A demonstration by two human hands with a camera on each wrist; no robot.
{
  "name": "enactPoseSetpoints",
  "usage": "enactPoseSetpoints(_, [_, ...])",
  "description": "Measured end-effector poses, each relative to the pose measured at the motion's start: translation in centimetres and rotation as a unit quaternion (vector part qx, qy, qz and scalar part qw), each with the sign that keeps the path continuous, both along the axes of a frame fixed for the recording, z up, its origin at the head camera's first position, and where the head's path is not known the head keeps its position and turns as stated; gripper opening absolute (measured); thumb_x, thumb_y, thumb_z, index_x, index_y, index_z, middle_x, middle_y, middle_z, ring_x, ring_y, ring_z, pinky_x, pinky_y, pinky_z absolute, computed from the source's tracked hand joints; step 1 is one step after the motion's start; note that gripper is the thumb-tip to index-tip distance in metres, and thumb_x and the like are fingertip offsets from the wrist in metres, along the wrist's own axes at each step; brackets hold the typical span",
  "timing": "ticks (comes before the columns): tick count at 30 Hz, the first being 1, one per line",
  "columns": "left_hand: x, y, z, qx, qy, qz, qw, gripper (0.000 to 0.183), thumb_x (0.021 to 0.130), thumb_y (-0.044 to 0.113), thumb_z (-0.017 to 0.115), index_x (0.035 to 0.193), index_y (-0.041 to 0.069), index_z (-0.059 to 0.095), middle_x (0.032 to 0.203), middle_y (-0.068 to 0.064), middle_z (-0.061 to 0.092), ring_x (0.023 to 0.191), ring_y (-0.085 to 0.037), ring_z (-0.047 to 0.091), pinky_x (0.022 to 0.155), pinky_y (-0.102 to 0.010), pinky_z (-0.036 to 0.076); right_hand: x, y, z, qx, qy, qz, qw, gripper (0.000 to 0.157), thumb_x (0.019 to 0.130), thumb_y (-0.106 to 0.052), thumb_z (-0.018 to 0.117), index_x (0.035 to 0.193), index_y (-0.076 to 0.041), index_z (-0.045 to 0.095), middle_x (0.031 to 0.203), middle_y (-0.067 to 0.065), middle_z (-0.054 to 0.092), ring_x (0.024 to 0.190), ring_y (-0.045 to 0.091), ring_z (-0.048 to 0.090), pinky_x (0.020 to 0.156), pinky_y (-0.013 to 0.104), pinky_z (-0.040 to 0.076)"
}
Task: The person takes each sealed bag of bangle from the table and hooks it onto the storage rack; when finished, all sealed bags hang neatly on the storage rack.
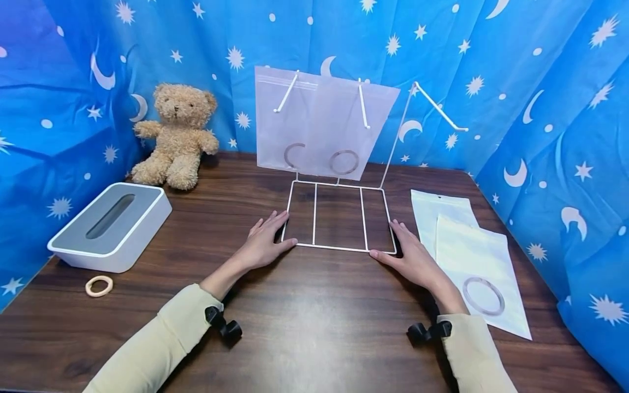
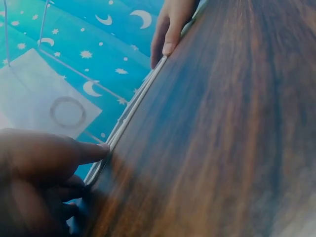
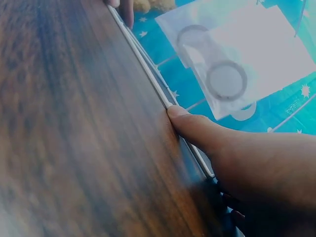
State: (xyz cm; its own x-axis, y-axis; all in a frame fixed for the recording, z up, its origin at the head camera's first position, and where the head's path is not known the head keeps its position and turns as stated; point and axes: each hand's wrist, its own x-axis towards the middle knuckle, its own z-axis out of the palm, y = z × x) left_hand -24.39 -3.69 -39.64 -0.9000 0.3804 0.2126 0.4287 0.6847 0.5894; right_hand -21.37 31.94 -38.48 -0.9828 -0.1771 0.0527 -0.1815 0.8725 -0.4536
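Observation:
A white wire display rack (image 1: 339, 248) stands on the table, with three hooks rising at its back. Two translucent white zip bags hang there, the left bag (image 1: 277, 123) on the left hook and the overlapping middle bag (image 1: 351, 123) on the middle one. Nothing hangs from the right hook (image 1: 439, 106). My left hand (image 1: 262, 245) touches the base's front left corner, thumb against the front bar and fingers extended by the side bar. At the front right corner, my right hand (image 1: 410, 256) touches the base likewise. Both wrist views show a thumb against the front bar; the other fingers are partly hidden.
Right of the rack lie two overlapping zip bags (image 1: 472, 254), one with a round ring outline. Left are a teddy bear (image 1: 179, 134), a grey-topped tissue box (image 1: 140, 229) and a small wooden ring (image 1: 88, 286). A blue star-patterned curtain (image 1: 516, 71) surrounds the table.

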Motion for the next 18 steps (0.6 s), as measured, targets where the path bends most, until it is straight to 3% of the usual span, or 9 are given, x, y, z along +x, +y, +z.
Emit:
enactPoseSetpoints(5, [0.0, -0.1, 0.1, -0.008, 0.003, 0.001, 1.0000, 0.071, 0.094, 0.031, 0.066, 0.147, -0.005, 0.037, 0.153, -0.016, 0.035, 0.144, -0.033, 0.023, 0.115, -0.054, 0.010, 0.3, 0.1, 0.7, -0.006, 0.007, 0.004, 1.000, 0.103, 0.087, -0.064, 0.060, 0.155, 0.000, 0.016, 0.159, 0.023, 0.015, 0.146, 0.039, 0.013, 0.112, 0.059, 0.019])
enactPoseSetpoints(9, [0.1, 0.0, 0.1, -0.010, 0.006, 0.004, 0.9999, 0.069, 0.094, 0.031, 0.065, 0.147, -0.005, 0.037, 0.153, -0.017, 0.036, 0.144, -0.034, 0.024, 0.115, -0.054, 0.011, 1.5, 1.3, 2.5, -0.023, 0.027, -0.026, 0.999, 0.099, 0.090, -0.058, 0.060, 0.156, 0.000, 0.013, 0.158, 0.026, 0.015, 0.144, 0.043, 0.014, 0.111, 0.061, 0.017])
enactPoseSetpoints(14, [0.3, 0.1, -0.1, -0.009, 0.003, -0.002, 1.0000, 0.070, 0.095, 0.031, 0.064, 0.147, -0.005, 0.037, 0.153, -0.017, 0.035, 0.144, -0.034, 0.023, 0.115, -0.055, 0.011, 4.2, 4.6, 4.5, -0.011, 0.011, -0.143, 0.990, 0.096, 0.095, -0.054, 0.055, 0.153, 0.008, 0.009, 0.147, 0.039, 0.024, 0.133, 0.055, 0.025, 0.103, 0.068, 0.026])
enactPoseSetpoints(18, [0.1, -0.1, -0.2, -0.010, 0.011, -0.002, 0.9999, 0.069, 0.095, 0.032, 0.064, 0.147, -0.005, 0.037, 0.153, -0.017, 0.035, 0.144, -0.034, 0.023, 0.115, -0.054, 0.011, 6.1, 7.9, 4.8, 0.039, -0.043, -0.261, 0.963, 0.094, 0.096, -0.047, 0.054, 0.147, 0.018, 0.009, 0.135, 0.047, 0.027, 0.121, 0.062, 0.027, 0.099, 0.071, 0.025])
